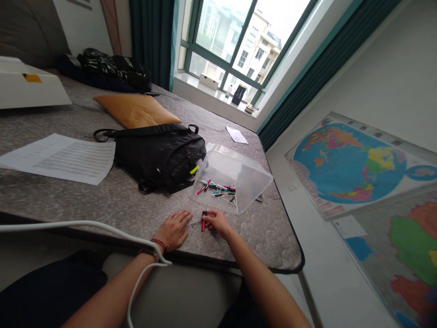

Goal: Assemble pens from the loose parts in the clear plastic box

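Observation:
My right hand [216, 221] pinches a short red marker with a black top [203, 222] between thumb and fingers, low over the grey mattress. My left hand [173, 230] lies palm down on the mattress, its fingers stretched out, holding nothing. Printed lettering on the mattress shows between the two hands. Just beyond them a clear plastic box [254, 180] rests tipped on its side, its opening facing left. Several pens [223, 191] in red, teal, white and black lie in a loose heap inside it and at its mouth.
A black backpack [160, 157] lies left of the box, with an orange cushion [139, 109] behind it. Printed paper sheets [71, 157] are further left. A white cable [102, 228] crosses my left wrist. The mattress edge [273, 269] runs close in front of me.

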Available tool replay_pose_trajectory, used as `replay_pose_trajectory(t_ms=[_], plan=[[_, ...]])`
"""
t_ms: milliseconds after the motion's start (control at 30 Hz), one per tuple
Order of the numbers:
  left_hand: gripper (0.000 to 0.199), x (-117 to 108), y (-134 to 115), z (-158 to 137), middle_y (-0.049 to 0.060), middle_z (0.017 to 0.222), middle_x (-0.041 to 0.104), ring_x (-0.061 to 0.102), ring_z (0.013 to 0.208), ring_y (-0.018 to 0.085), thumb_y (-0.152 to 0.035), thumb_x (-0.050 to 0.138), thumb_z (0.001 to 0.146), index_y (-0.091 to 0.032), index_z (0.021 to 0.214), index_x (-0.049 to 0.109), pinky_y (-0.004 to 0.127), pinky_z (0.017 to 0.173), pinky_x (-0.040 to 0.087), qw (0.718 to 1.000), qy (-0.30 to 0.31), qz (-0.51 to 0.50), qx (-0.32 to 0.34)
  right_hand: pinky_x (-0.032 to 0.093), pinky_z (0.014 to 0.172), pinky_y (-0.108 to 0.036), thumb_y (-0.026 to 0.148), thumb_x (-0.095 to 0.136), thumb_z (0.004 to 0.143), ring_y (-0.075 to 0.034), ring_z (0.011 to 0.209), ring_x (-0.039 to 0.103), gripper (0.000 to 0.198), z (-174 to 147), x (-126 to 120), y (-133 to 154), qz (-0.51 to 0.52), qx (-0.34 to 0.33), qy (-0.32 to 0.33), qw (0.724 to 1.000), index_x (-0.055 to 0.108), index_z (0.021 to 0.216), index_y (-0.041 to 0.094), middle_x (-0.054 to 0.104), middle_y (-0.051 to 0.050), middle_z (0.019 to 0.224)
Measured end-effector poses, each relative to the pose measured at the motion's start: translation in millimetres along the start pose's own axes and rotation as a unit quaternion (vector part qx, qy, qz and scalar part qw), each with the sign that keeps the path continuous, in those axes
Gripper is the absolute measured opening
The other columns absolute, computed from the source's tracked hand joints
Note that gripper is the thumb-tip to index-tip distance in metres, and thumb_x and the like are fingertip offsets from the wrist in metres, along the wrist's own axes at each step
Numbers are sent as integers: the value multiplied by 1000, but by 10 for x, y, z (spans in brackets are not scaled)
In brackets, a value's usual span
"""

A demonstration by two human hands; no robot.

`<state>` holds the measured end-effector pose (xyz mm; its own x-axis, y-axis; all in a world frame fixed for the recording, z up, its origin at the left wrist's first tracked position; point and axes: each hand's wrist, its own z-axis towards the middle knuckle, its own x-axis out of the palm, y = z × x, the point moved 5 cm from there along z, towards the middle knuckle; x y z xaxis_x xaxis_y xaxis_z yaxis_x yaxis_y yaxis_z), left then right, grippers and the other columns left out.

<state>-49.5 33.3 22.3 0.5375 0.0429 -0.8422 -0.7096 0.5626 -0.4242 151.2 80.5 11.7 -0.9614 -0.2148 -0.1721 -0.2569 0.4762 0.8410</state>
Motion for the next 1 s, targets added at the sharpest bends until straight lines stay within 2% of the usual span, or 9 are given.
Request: replay_pose_trajectory(t_ms=[167, 267, 333, 433, 533, 633, 733, 867, 1000], plan=[[57, 20, -3, 2, 10, 142, 52, 46, 131, 28, -33, 51, 87, -22, 142, 46, 47, 111, 36, 1000, 9, 14, 9, 44, 43, -19, 30, 78, 73, -14, 50, 63, 38, 46, 278, -81, 19, -13, -47, 999, 52, 98, 18, 65, 3, 62], [56, 45, 6, 7, 10, 143, 52, 46, 132, 29, -35, 50, 88, -25, 143, 46, 48, 109, 37, 999, 17, 25, 19, 45, 45, -21, 33, 78, 74, -15, 49, 63, 40, 73, 297, -115, -5, -29, -53, 998, 49, 99, 19, 64, 4, 61], [54, 54, 11, 12, 9, 144, 51, 45, 132, 30, -33, 49, 88, -26, 142, 47, 49, 109, 37, 999, 23, 31, 20, 44, 47, -21, 38, 77, 76, -14, 49, 62, 40, 61, 250, -128, -66, -53, -75, 994, 50, 101, 20, 63, 5, 62], [52, 50, 8, 22, 8, 145, 50, 45, 133, 30, -30, 51, 86, -29, 138, 51, 49, 109, 37, 999, 28, 32, 18, 43, 55, -23, 44, 69, 83, -15, 55, 62, 34, -3, 94, -106, -206, -88, -133, 965, 55, 103, 20, 65, 2, 66], [48, 37, -4, 29, 7, 145, 50, 44, 134, 29, -27, 50, 86, -28, 134, 55, 48, 110, 37, 999, 30, 36, 17, 44, 68, -25, 40, 60, 91, -17, 75, 65, 22, -60, -171, -28, -336, -92, -179, 920, 61, 96, 19, 70, -5, 80], [46, 25, -10, 28, 8, 145, 51, 44, 134, 28, -24, 48, 87, -24, 132, 56, 47, 111, 36, 999, 27, 36, 12, 42, 75, -26, 30, 57, 92, -20, 87, 66, 13, -57, -558, 127, -437, -66, -214, 871, 64, 94, 19, 71, -8, 91], [47, 21, -7, 25, 8, 144, 52, 45, 133, 28, -23, 48, 86, -22, 131, 57, 47, 110, 37, 999, 22, 29, 10, 43, 76, -26, 26, 51, 93, -21, 94, 65, 19, 4, -974, 348, -508, -23, -247, 825, 64, 105, 19, 71, -10, 101], [47, 17, 2, 23, 9, 143, 53, 46, 132, 28, -21, 48, 85, -22, 130, 58, 47, 110, 38, 1000, 9, 15, 8, 44, 80, -28, 15, 44, 92, -24, 103, 64, 29, 166, -1246, 597, -603, 2, -201, 772, 64, 113, 17, 68, -14, 113], [46, 16, 6, 17, 8, 143, 53, 46, 132, 27, -20, 49, 84, -23, 128, 59, 47, 111, 37, 1000, 2, 8, 6, 44, 85, -28, 12, 51, 88, -25, 107, 62, 26, 323, -1213, 693, -628, -14, -146, 765, 69, 106, 17, 68, -13, 115]])
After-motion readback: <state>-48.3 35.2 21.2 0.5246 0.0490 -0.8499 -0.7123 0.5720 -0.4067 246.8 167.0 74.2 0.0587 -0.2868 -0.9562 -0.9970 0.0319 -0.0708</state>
